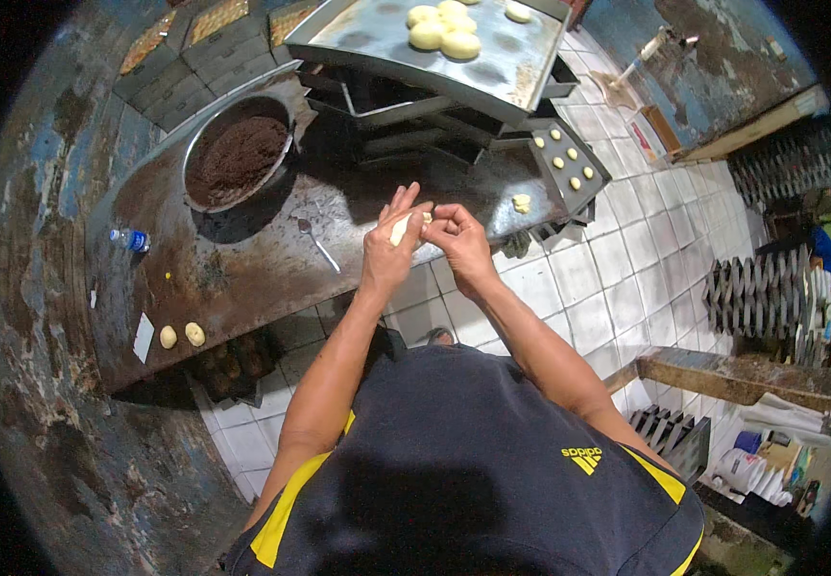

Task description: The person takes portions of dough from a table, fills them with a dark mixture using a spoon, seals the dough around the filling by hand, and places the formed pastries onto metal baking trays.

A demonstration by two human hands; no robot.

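Note:
Above the table's near edge, my left hand (388,252) cups a piece of pale yellow dough (400,229), its thumb laid across it. My right hand (463,248) meets it from the right, thumb and fingers pinched together at the dough's edge. What lies between those fingertips is partly hidden. Beyond my hands to the left stands a round metal bowl (188,192) of dark brown crumbly filling (238,161). A spoon (318,246) lies on the table between the bowl and my left hand. To the right of my hands sits a small dough lump (521,204).
Stacked metal trays rise at the far side, the top tray (367,48) bearing several dough balls (446,29). A lower tray (583,197) with small dough pieces juts out right. On the dark table (242,288) are a plastic bottle (129,239), two dough balls (181,335) and a white card (144,338).

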